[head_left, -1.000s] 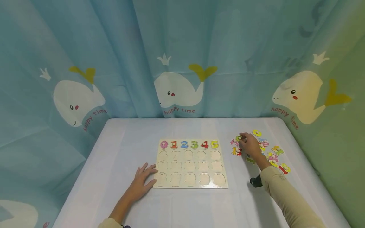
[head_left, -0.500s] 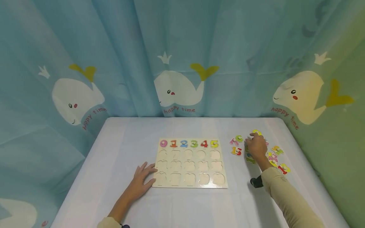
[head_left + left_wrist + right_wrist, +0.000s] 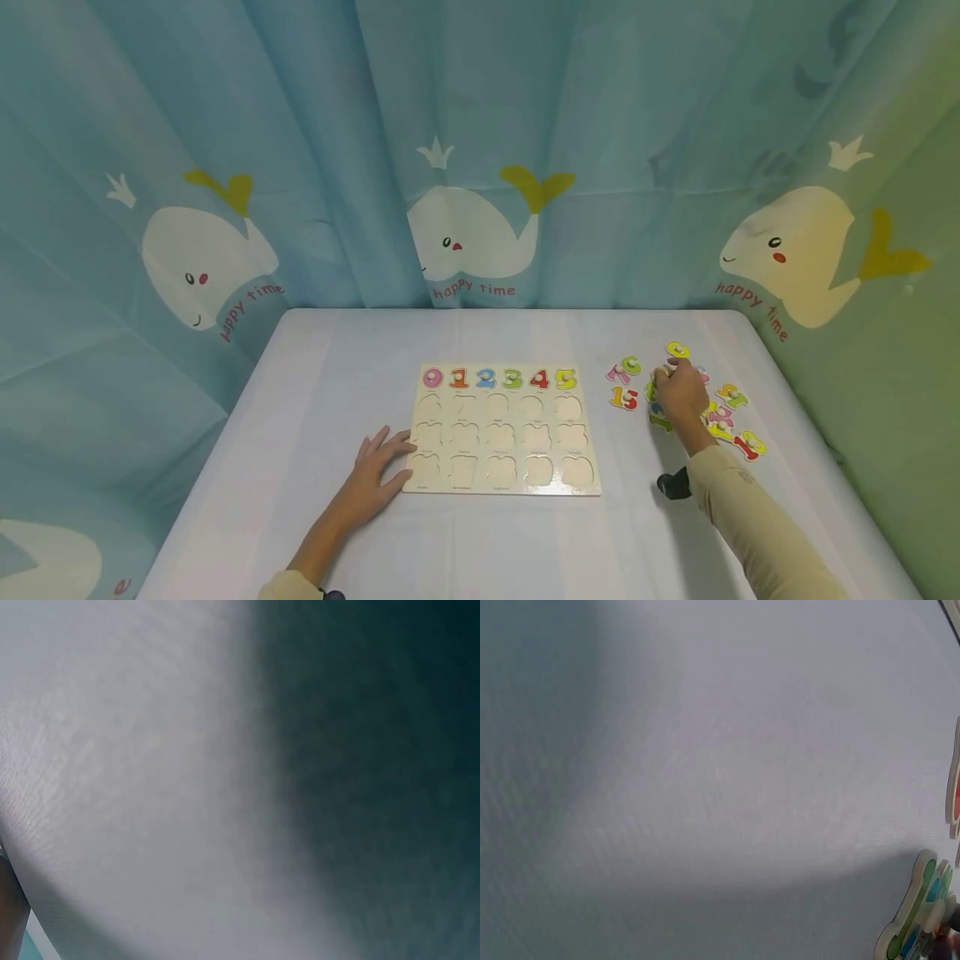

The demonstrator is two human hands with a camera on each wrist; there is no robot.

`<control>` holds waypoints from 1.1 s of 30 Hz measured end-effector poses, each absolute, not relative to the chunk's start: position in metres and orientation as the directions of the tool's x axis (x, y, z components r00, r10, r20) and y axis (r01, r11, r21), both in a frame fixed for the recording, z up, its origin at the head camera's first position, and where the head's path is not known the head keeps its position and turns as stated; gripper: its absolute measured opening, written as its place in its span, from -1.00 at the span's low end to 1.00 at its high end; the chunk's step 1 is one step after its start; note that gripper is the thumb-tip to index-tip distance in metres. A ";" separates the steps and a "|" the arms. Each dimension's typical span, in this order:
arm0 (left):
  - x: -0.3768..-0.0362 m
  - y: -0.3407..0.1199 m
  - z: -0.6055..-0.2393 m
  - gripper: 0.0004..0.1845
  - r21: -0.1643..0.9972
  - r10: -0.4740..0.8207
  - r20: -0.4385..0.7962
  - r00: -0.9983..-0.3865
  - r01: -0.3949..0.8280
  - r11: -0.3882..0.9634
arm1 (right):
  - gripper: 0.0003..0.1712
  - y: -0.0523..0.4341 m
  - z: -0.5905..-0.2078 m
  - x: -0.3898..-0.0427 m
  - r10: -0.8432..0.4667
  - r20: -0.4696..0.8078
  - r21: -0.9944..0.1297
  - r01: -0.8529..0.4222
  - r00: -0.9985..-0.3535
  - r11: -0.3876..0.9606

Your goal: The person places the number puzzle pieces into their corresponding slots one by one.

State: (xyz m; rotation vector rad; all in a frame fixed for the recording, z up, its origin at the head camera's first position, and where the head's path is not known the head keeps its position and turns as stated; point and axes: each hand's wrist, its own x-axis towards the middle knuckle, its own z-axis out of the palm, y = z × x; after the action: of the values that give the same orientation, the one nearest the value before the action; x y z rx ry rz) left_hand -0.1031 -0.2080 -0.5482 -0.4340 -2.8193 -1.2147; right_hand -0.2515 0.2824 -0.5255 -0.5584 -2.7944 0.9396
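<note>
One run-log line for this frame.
left hand: rests at wooden number puzzle board | right hand: over loose coloured number pieces, grip unclear

A child's play corner: whale-print curtains [image 3: 465, 167] around a white table [image 3: 510, 542] with a number puzzle board [image 3: 501, 430]

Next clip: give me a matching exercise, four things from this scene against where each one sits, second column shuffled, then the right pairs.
Things:
1. left hand
2. right hand
3. yellow number piece
4. piece marked 15

Places:
A. farthest back in the loose pile
B. at the puzzle board's near left corner
C. between the board and the right hand
D. over the loose pile, right of the board

Pairs: 1-B, 2-D, 3-A, 4-C
</note>
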 end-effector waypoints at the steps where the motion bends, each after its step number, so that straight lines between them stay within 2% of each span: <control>1: -0.103 -0.208 -0.548 -0.67 0.705 0.239 0.147 -0.960 0.271 0.655 | -0.54 0.281 -0.526 -0.252 0.384 0.044 -0.613 0.279 -0.922 0.739; 5: -0.102 -0.209 -0.547 -0.68 0.701 0.240 0.151 -0.959 0.275 0.658 | -0.56 0.274 -0.528 -0.253 0.327 0.133 -0.641 0.171 -0.936 0.748; 12: -0.102 -0.208 -0.546 -0.67 0.703 0.241 0.135 -0.961 0.264 0.660 | -0.59 0.247 -0.531 -0.252 0.178 0.153 -0.657 0.035 -0.972 0.753; 19: -0.103 -0.208 -0.546 -0.67 0.707 0.241 0.141 -0.960 0.268 0.654 | -0.61 0.214 -0.526 -0.248 0.052 0.260 -0.640 -0.131 -0.964 0.757; 33: -0.102 -0.206 -0.544 -0.68 0.709 0.242 0.140 -0.960 0.268 0.653 | -0.66 0.143 -0.522 -0.236 -0.157 0.243 -0.635 -0.280 -0.957 0.721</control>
State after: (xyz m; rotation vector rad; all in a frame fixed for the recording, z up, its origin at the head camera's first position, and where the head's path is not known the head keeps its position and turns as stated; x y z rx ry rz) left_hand -0.1019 -0.2063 -0.5435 -0.4361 -2.8258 -1.2197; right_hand -0.2360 0.1433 -0.5219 0.3521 -2.7517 1.0566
